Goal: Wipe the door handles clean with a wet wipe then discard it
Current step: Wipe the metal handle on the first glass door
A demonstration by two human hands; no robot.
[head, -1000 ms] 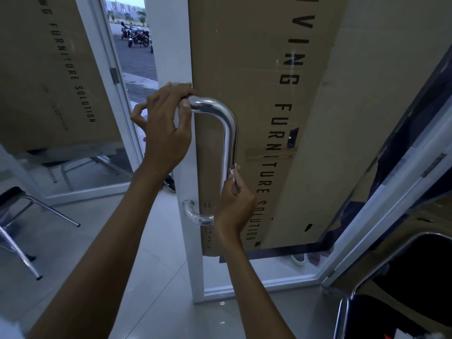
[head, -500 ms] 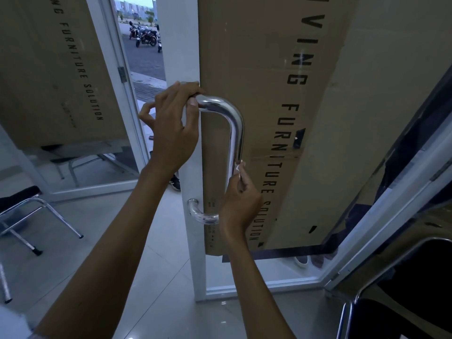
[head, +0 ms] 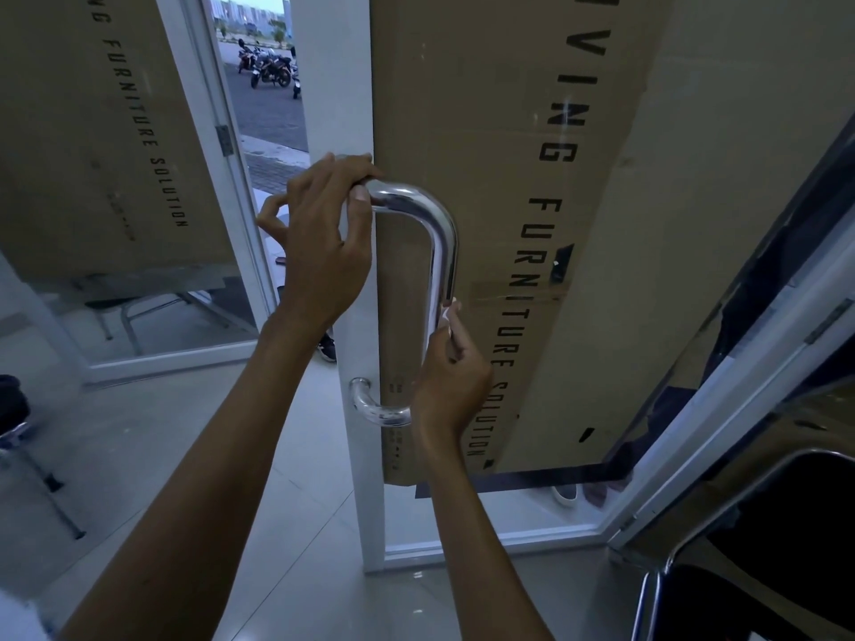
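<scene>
A polished steel D-shaped door handle [head: 443,242] is fixed to the white stile of a glass door [head: 342,99]. My left hand [head: 324,242] grips the handle's top bend where it meets the door, fingers curled over it. My right hand [head: 451,372] is wrapped round the lower part of the vertical bar. It pinches a small white wet wipe [head: 446,312] against the bar; only a sliver of the wipe shows above the fingers. The handle's bottom bend [head: 377,409] is uncovered.
Cardboard printed "FURNITURE SOLUTION" [head: 509,215] covers the door glass. The door stands ajar, with a gap [head: 273,108] showing a street and parked motorbikes. A second cardboard-covered panel [head: 92,131] is at the left. Metal chair legs [head: 41,483] stand at far left, a dark chair [head: 740,571] at lower right.
My right hand has slid up the vertical bar with the wipe. My left hand keeps its hold at the top bend. The camera has shifted slightly.
</scene>
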